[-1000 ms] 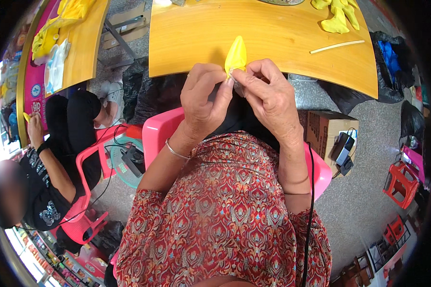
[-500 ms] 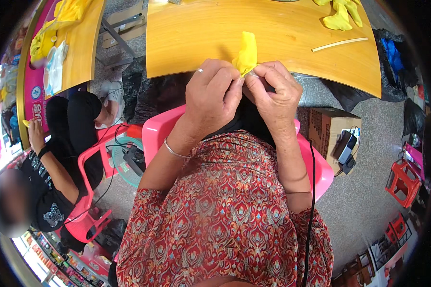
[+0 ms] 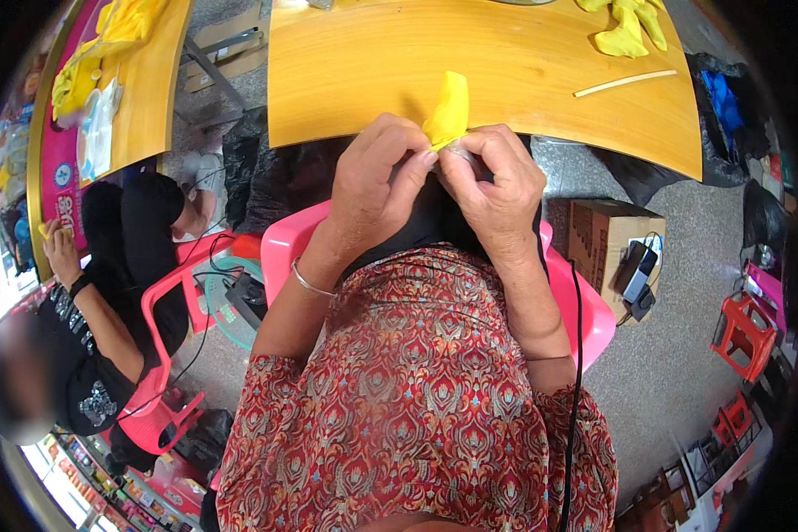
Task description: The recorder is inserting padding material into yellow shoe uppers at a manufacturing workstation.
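A small yellow cloth piece (image 3: 449, 108), shaped like a narrow pouch, stands up between my fingertips at the near edge of the table. My left hand (image 3: 374, 173) pinches its lower left edge with thumb and forefinger. On the right of its lower end, my right hand (image 3: 498, 184) is closed in a pinch too. The exact grip under the fingertips is hidden. More yellow cloth pieces (image 3: 625, 31) lie in a loose heap at the far right of the table, apart from both hands.
The wooden table (image 3: 355, 71) bears a thin pale stick (image 3: 625, 83) at right. A cardboard box (image 3: 594, 239) with a black device stands on the floor to the right. At left, another person (image 3: 97, 346) sits by a second table (image 3: 155, 97) with yellow cloth on it.
Both hands have come slightly nearer to me and a little left, carrying the yellow cloth piece along. Its lower end has widened and the pinch has shifted slightly.
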{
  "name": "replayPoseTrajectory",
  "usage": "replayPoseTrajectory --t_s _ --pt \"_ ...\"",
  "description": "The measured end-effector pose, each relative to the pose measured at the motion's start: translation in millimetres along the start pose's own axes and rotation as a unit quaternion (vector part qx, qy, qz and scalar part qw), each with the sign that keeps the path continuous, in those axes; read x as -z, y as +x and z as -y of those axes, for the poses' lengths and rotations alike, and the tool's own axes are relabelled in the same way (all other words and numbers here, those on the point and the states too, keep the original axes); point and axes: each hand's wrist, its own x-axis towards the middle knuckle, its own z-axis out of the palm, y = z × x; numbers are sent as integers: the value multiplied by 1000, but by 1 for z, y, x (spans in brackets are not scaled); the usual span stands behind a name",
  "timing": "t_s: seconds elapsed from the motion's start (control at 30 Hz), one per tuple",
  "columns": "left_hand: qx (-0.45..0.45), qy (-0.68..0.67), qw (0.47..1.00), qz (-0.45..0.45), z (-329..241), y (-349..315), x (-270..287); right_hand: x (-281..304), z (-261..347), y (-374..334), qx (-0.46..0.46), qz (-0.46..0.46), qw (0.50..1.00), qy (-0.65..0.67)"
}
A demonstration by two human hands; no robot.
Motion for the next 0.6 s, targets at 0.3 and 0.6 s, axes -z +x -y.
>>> replayPoseTrajectory --t_s 0.3,0.6 --pt "34 -11 999 -5 3 -5 -4 -5 -6 -5 -36 3 998 46" --pt "88 -34 995 15 17 -12 -11 3 -17 -2 -191 148 936 258"
